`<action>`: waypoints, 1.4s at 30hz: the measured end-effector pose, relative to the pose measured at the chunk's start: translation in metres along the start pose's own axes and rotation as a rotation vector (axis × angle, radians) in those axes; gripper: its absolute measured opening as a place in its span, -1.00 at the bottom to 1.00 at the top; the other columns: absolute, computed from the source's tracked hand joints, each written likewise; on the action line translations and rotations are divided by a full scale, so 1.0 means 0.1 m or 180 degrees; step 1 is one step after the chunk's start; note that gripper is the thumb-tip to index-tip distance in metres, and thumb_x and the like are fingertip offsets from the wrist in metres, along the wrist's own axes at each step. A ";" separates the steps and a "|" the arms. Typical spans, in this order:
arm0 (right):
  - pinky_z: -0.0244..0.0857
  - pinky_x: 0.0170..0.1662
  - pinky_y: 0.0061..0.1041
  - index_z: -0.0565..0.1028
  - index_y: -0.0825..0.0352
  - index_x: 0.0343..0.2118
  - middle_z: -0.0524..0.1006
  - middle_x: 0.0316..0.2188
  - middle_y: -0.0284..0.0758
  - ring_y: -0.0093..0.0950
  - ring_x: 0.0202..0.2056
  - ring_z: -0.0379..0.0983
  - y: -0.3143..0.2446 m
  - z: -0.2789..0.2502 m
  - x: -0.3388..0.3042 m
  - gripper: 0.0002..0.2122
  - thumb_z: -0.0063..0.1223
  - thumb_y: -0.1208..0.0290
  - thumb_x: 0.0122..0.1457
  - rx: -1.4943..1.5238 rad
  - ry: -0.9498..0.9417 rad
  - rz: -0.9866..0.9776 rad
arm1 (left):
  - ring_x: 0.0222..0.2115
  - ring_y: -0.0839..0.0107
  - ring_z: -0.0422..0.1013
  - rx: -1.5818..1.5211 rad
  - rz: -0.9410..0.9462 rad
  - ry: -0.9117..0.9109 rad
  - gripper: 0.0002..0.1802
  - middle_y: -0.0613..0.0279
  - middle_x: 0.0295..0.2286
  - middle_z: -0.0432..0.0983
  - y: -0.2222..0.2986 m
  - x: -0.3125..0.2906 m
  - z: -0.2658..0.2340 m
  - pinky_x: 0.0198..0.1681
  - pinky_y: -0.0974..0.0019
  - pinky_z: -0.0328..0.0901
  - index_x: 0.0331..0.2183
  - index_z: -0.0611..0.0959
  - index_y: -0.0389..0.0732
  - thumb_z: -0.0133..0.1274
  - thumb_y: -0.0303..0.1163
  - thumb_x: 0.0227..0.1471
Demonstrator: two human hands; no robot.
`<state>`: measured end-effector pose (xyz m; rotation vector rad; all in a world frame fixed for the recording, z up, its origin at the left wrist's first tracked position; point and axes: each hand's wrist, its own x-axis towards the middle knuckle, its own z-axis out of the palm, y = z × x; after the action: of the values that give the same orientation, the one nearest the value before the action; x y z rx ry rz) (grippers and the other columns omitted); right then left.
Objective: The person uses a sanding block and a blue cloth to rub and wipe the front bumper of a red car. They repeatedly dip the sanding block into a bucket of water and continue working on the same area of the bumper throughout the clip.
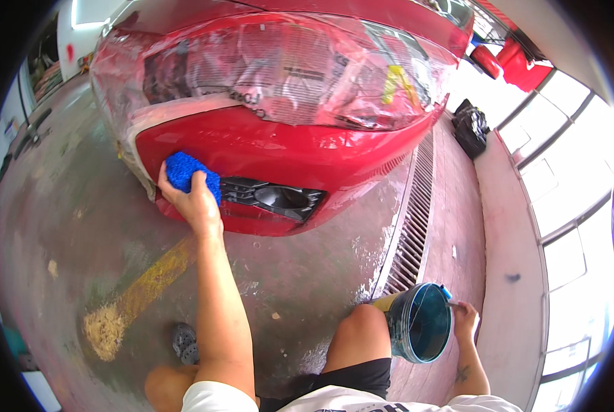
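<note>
My left hand (194, 199) grips a blue shaggy wash sponge (183, 172), which is pressed against the red car bumper (279, 154). Just right of the sponge is the bumper's black grille insert (273, 198) with a round recess. Above, wrinkled clear plastic film and printed paper (286, 75) cover the car's body, with pale masking tape (173, 113) along the edge. At lower right, my right hand (465, 320) is closed around a thin dark handle at the rim of a teal bucket (398, 329). A small blue piece (446, 292) shows at that handle's end.
A metal floor drain grate (411, 220) runs along the right, beside a low wall (503, 226) with windows. A black plastic bag (470, 129) lies by that wall. Yellow paint marks the floor (149, 281). My knees and one grey clog (185, 342) are near me.
</note>
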<state>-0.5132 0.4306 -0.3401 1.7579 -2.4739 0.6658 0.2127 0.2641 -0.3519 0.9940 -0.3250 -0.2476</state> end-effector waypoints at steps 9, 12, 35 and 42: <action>0.27 -0.47 -0.46 0.66 0.39 -0.31 0.63 -0.41 -0.35 -0.55 -0.47 0.48 -1.12 -0.14 0.54 -0.71 0.27 0.20 0.37 0.1814 -0.0479 0.0294 | 0.16 0.14 0.33 0.0199 -0.0101 -0.0018 -0.17 0.01 0.19 0.19 0.06 -0.06 0.02 0.27 0.04 0.30 0.38 0.32 -0.16 0.19 -0.46 0.10; 0.34 -0.43 -0.62 0.63 0.34 -0.10 0.67 -0.32 -0.41 -0.61 -0.40 0.56 -2.28 -0.30 0.53 -0.74 0.35 0.27 0.32 0.2674 -0.0943 -0.0265 | 0.18 0.13 0.33 0.0197 -0.0124 -0.0008 -0.18 0.02 0.21 0.18 0.05 -0.10 0.07 0.28 0.05 0.29 0.38 0.33 -0.15 0.18 -0.46 0.11; -0.41 0.63 0.01 0.38 0.07 0.45 0.29 0.52 -0.46 -0.33 0.57 0.05 -4.39 0.15 1.82 -0.37 0.01 0.32 0.26 -0.1236 0.1516 -0.6095 | 0.14 0.07 0.32 0.0342 0.0098 0.0057 -0.20 -0.06 0.16 0.18 -0.11 -0.09 0.09 0.26 0.00 0.29 0.38 0.32 -0.19 0.12 -0.45 0.12; -0.33 0.60 0.01 0.33 0.09 0.47 0.24 0.55 -0.44 -0.35 0.59 -0.03 -5.16 0.07 1.13 -0.38 -0.01 0.31 0.30 -0.1350 0.0896 -0.6059 | 0.12 0.12 0.34 0.0207 -0.0062 0.0157 -0.21 0.00 0.18 0.16 0.09 -0.10 0.10 0.21 0.06 0.34 0.37 0.31 -0.21 0.13 -0.48 0.14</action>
<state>-0.0833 0.1885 -0.1502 2.3639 -0.0536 0.0744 0.1999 0.2644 -0.3406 1.0661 -0.2801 -0.2310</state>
